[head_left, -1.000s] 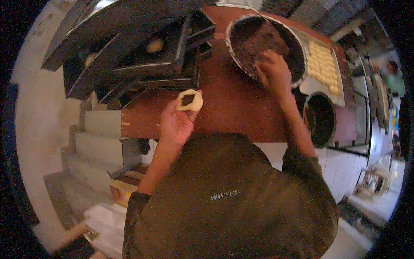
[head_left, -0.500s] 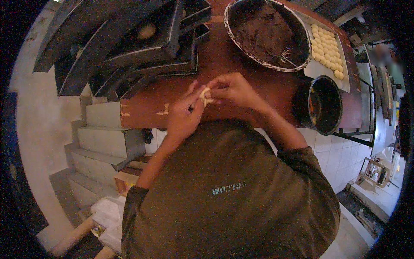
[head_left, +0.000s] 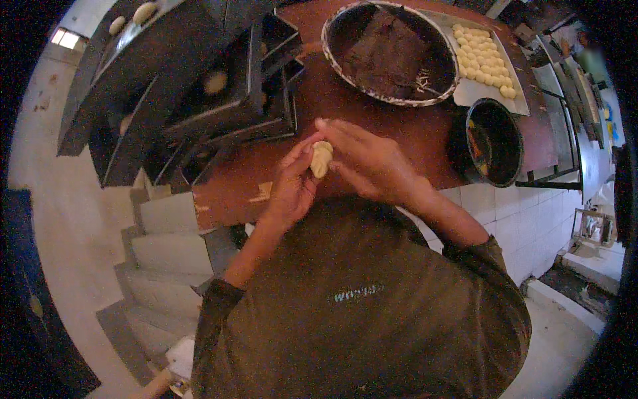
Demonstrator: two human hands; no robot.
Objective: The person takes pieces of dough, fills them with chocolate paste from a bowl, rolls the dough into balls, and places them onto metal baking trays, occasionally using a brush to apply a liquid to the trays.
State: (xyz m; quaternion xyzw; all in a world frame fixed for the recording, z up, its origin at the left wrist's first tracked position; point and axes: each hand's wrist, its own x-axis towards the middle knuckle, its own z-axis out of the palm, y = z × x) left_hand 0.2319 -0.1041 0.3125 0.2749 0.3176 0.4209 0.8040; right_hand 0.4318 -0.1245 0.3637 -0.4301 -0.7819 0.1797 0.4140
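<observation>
A pale piece of dough (head_left: 321, 161), longish and folded on its surface, sits between my two hands above the brown table (head_left: 256, 203). My left hand (head_left: 292, 183) grips it with the thumb and curled fingers. Beside it my right hand (head_left: 372, 159) has its fingers stretched out flat, the fingertips close to those of the left; whether its palm touches the dough I cannot tell. Beyond the hands stands a large round basin (head_left: 425, 103) with a smeared rim, holding a dark brown paste (head_left: 389, 53).
At the far right a metal tray (head_left: 475, 96) carries rows of small dough balls (head_left: 482, 56). A black bucket (head_left: 508, 149) stands near the table's right edge. Dark deep trays (head_left: 193, 93), stacked crosswise with some dough pieces inside, rise on the left. Steps (head_left: 166, 253) lie below left.
My right hand has gone from pinching at the dough to lying flat with fingers extended. The dough now shows as a longer lump in my left hand. The whole view has shifted and tilted.
</observation>
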